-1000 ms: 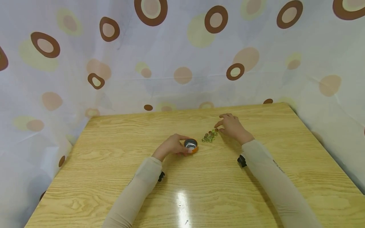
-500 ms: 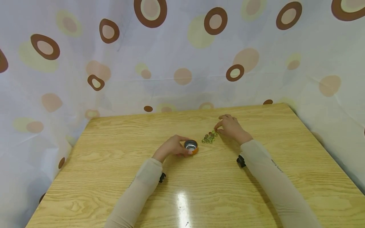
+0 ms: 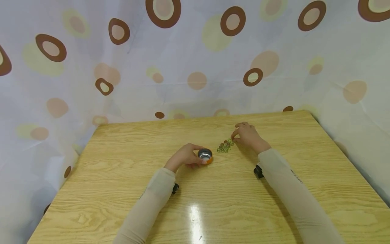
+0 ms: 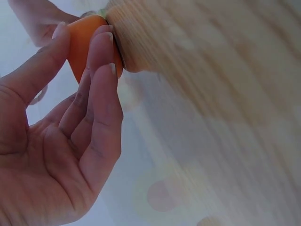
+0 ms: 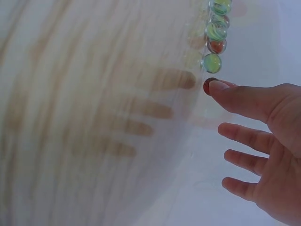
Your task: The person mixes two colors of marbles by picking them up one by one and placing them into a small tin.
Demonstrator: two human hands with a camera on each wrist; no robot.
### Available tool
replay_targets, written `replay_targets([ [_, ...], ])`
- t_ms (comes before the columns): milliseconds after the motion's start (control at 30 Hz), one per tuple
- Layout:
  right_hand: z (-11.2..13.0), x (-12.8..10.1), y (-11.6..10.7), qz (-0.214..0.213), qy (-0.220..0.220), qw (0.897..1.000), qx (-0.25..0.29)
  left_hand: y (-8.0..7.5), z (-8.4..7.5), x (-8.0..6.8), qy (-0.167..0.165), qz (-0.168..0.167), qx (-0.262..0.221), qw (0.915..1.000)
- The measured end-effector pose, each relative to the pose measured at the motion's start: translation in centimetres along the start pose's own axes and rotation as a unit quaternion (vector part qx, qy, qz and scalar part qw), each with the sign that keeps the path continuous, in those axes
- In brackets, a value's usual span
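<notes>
My left hand holds a small orange bowl with a shiny metal inside, thumb on its near side and fingers on the far side. In the left wrist view the bowl's orange wall shows between thumb and fingertips, upright on the table. To the right lies a cluster of glass marbles, some greenish, some reddish. At its far right end my right hand pinches a red marble between thumb and index finger, low over the tabletop. The other fingers of that hand are spread apart.
The wooden table carries a bright light reflection near its front. A patterned curtain stands along the back and both sides. A dark device is strapped at the right wrist, another at the left.
The right thumb and index finger have come down and closed on the red marble at the cluster's end. The left hand and bowl stay in place; the head view shifts slightly.
</notes>
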State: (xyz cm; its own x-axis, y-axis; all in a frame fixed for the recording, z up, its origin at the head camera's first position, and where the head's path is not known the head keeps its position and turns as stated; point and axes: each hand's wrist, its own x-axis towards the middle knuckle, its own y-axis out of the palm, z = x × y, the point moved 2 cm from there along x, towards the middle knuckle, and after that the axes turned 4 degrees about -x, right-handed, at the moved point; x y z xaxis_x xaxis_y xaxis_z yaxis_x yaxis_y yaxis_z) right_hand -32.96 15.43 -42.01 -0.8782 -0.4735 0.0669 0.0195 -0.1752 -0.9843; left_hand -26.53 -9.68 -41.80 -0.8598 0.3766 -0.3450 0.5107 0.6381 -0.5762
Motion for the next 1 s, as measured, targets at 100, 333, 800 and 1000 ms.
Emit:
replay_targets([
  [100, 0.1, -0.3, -0.4, -0.009, 0.004, 1.0, 0.004, 0.0, -0.1, 0.0, 0.002, -0.001, -0.001, 1.0],
  [333, 0.5, -1.0, -1.3, -0.033, 0.014, 0.999, 0.021, 0.0, -0.2, 0.0, 0.002, -0.007, 0.005, 1.0],
  [800, 4.1, -1.9, -3.1, -0.107, -0.01, 0.994, 0.037, 0.1, -0.1, 0.0, 0.001, -0.009, -0.001, 1.0],
  [1000, 5.3, -1.8, -3.3, -0.108, -0.02, 0.993, 0.052, 0.1, -0.2, -0.1, -0.007, -0.011, 0.002, 0.9999],
])
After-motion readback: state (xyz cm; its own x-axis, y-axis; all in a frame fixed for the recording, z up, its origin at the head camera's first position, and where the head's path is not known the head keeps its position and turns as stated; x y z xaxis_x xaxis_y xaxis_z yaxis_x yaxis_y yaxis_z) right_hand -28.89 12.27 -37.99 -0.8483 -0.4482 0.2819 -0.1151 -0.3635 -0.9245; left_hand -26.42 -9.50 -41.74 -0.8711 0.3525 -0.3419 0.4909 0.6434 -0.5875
